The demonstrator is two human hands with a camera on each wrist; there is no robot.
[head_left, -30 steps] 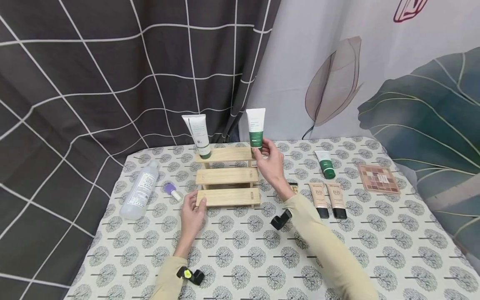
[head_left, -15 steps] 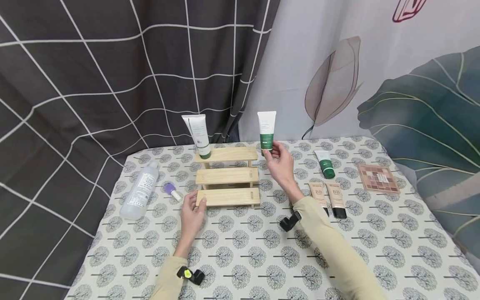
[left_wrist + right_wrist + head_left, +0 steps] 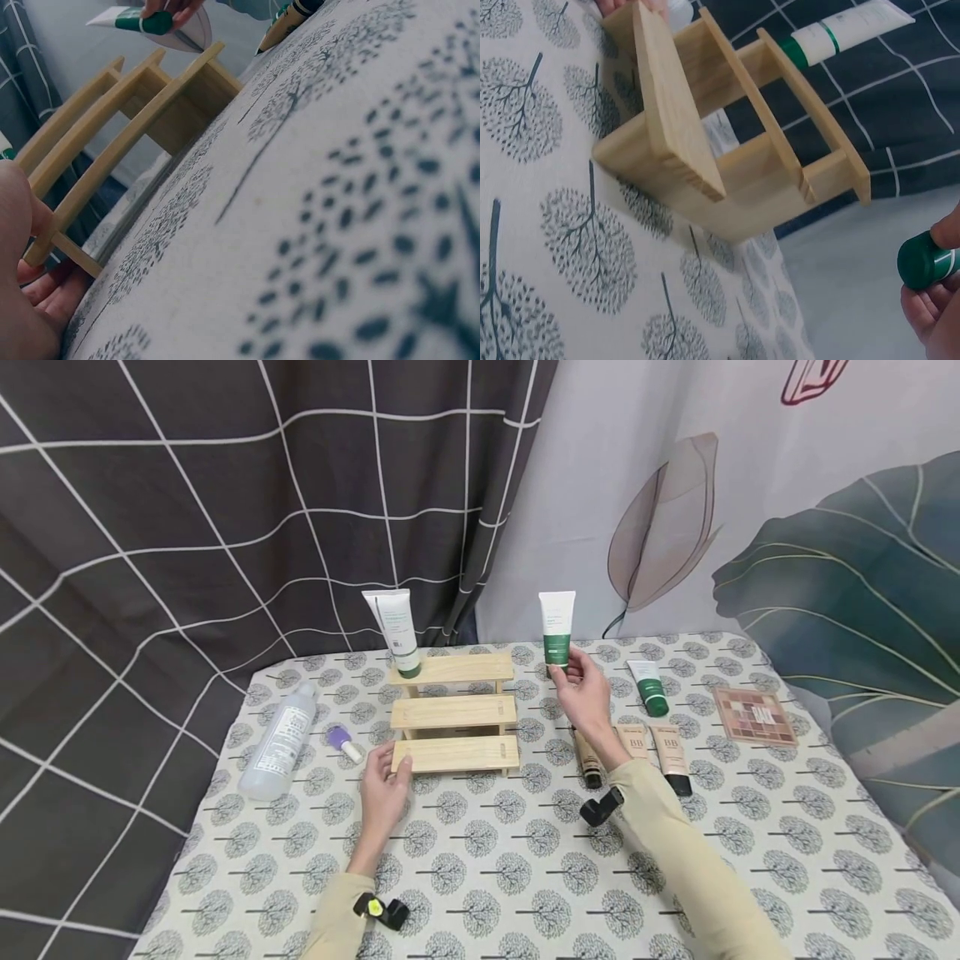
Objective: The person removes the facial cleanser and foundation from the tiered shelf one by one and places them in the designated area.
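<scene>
A three-step wooden rack [image 3: 453, 712] stands on the patterned cloth. My left hand [image 3: 384, 789] grips the left end of its lowest step, thumb on top. My right hand [image 3: 583, 693] pinches a white and green squeeze tube [image 3: 557, 628] near its green cap, cap down, to the right of the rack and clear of it. In the right wrist view the green cap [image 3: 922, 260] shows between thumb and fingers. A second white tube with a green cap [image 3: 397, 631] stands on the left end of the top step, leaning slightly.
Left of the rack lie a clear bottle [image 3: 279, 745] and a purple-headed applicator [image 3: 343, 743]. On the right are a small green and white tube [image 3: 648, 687], BB cream tubes [image 3: 670, 758], a black and gold tube [image 3: 587, 760] partly behind my arm, and a makeup palette [image 3: 755, 717].
My right hand has carried the white and green tube rightward and slightly lower, away from the rack's top step. The left hand and the rack have stayed put.
</scene>
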